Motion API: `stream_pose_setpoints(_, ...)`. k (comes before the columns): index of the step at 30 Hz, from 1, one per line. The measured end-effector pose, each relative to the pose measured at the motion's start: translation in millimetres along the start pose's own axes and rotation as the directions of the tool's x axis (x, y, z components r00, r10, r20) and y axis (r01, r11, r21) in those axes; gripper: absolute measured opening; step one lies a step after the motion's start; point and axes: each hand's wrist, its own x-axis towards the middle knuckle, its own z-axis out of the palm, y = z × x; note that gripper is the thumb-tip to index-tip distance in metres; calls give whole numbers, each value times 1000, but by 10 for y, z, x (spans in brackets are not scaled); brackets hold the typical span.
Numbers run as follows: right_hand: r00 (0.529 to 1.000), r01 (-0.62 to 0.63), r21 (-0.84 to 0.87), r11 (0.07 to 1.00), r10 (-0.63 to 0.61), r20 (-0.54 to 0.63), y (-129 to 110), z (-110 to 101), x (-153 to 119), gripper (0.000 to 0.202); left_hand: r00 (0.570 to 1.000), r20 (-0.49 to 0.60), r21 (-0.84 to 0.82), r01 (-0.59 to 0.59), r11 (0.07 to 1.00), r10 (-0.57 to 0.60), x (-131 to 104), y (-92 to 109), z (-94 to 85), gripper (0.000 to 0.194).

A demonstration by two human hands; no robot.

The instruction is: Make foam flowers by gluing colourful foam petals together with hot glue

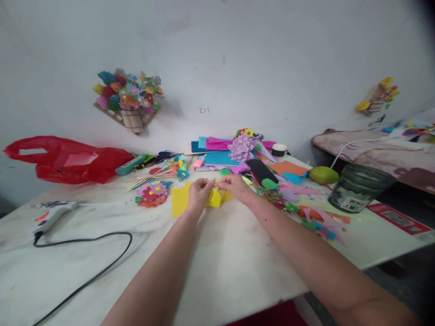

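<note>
My left hand (200,194) and my right hand (235,186) meet over the middle of the table, fingertips pinched close together. Between them hangs a small shiny yellow plastic packet (214,198), held at its top edge by both hands. Whether it is a bag with something inside, I cannot make out. Under and beside the left hand lies a flat yellow sheet (179,202). Layered felt-like flowers (152,192) in pink, red and orange rest left of the sheet. Right of my right hand is a heap of small green and red cut pieces (273,198).
A glue gun (56,216) lies at left, its black cord (98,237) curving forward. A red plastic bag (74,160) is behind it. Coloured sheets (217,158), a purple flower (241,148) and a dark phone-like slab (261,172) lie behind. At right stand a green fruit (322,175) and glass jar (356,188).
</note>
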Motion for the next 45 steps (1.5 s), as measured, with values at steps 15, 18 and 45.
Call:
stream_pose_setpoints(15,998,60,-98,993,-61,-1,-30,-59,-4,20,999,-2,-51,42,998,-42,-17,17,-22,34)
stream_pose_setpoints(18,999,41,-60,997,-42,-8,-16,-39,-6,21,994,63,-109,92,990,-86,-24,17,-27,33)
stream_pose_setpoints(45,994,-51,102,993,60,-93,-1,85,-27,20,995,-96,-48,5,999,-10,-57,78,36,34)
